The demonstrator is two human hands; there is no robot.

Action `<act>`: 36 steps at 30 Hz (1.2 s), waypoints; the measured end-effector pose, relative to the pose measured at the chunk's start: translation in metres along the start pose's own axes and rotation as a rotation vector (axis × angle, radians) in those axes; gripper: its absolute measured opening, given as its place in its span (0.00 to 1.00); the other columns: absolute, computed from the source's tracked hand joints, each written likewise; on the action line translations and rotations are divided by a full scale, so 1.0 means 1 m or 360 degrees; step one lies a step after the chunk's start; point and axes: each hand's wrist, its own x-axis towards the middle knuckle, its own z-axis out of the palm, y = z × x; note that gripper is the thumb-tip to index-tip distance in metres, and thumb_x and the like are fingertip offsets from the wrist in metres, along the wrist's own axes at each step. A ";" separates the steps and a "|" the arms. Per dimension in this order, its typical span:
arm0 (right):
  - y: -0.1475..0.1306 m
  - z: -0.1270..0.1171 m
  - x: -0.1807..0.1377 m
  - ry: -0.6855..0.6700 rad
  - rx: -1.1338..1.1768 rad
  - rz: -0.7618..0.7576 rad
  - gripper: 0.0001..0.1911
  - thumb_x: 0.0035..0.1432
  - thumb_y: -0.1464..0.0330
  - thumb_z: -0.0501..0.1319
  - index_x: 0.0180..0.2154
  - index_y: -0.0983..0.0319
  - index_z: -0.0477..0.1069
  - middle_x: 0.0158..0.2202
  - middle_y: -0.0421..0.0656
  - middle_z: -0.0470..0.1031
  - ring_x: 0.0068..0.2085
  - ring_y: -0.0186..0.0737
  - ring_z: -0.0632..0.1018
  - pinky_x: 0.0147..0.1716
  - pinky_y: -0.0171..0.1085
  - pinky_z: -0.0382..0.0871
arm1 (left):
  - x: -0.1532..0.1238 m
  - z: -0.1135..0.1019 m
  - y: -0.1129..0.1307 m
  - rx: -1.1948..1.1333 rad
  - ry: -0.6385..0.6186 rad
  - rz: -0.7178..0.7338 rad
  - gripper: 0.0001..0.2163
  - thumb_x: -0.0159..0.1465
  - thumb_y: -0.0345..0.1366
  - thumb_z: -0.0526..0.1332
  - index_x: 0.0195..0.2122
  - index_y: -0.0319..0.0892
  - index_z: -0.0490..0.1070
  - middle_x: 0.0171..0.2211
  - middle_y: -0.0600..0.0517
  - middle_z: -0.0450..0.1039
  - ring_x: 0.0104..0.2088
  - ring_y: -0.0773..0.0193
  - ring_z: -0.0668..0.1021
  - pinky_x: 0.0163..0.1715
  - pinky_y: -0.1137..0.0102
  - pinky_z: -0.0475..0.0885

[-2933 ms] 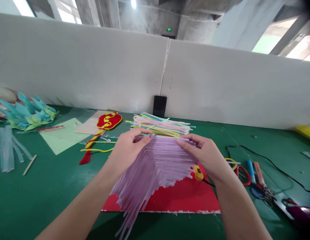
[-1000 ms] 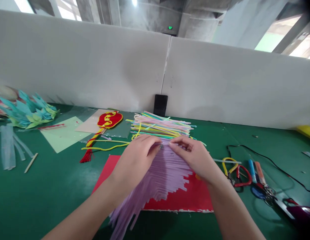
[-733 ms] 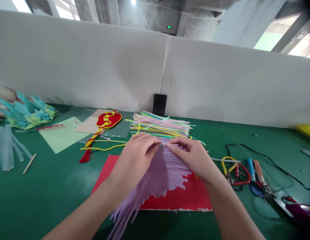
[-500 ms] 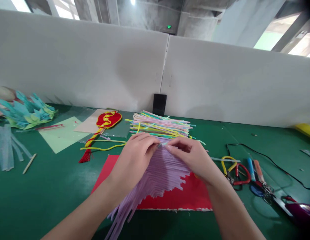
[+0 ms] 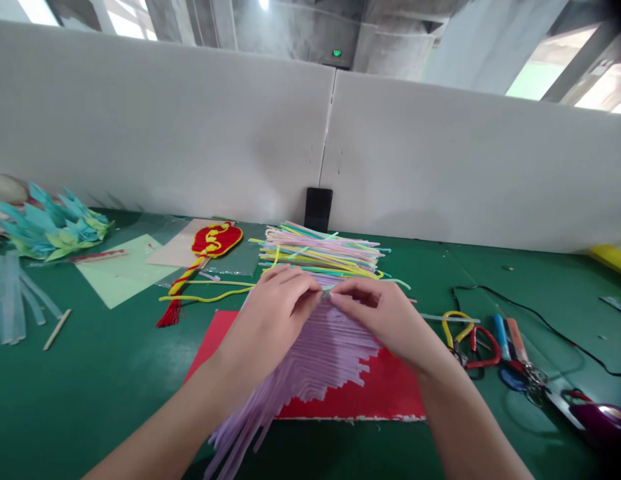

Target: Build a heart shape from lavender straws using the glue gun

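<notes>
Above a red sheet (image 5: 390, 397), my left hand (image 5: 283, 310) and my right hand (image 5: 377, 310) face each other with their fingertips almost meeting. Both are closed in a pinch on a short pale green pipe cleaner (image 5: 326, 291), of which only a small bit shows between the fingers. Beneath them, rows of lilac pipe cleaners (image 5: 315, 360) lie side by side on the sheet, bent at an angle, with loose ends trailing at lower left. Just beyond my hands is a heap of multicoloured pipe cleaners (image 5: 323, 250).
A black phone (image 5: 319, 209) leans on the white partition (image 5: 190, 127). Red-and-yellow-handled pliers (image 5: 463, 340) and scissors (image 5: 563, 407) lie to the right. Leftward are a red-and-yellow tasselled ornament (image 5: 215, 240), pale green paper (image 5: 120, 273) and a blue-green craft piece (image 5: 60, 223).
My fingertips have shifted slightly around the small pale green pipe cleaner, and both hands stay pinched. The view has moved very slightly; the table items lie as before.
</notes>
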 end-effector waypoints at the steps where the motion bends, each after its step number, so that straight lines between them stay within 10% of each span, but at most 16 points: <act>1: 0.000 -0.001 0.000 -0.0025 -0.0010 -0.0004 0.09 0.57 0.62 0.60 0.33 0.59 0.76 0.34 0.40 0.78 0.37 0.36 0.76 0.39 0.35 0.68 | 0.000 0.000 -0.001 0.0001 -0.0005 -0.0016 0.05 0.64 0.27 0.57 0.31 0.40 0.69 0.30 0.54 0.71 0.35 0.64 0.72 0.43 0.65 0.65; 36: 0.006 -0.003 0.001 0.0063 -0.0003 0.0130 0.09 0.55 0.62 0.62 0.30 0.60 0.75 0.30 0.40 0.77 0.33 0.34 0.76 0.35 0.35 0.70 | -0.001 -0.008 -0.012 -0.0045 -0.0467 -0.0132 0.06 0.65 0.35 0.56 0.33 0.45 0.72 0.31 0.55 0.74 0.32 0.65 0.74 0.31 0.71 0.63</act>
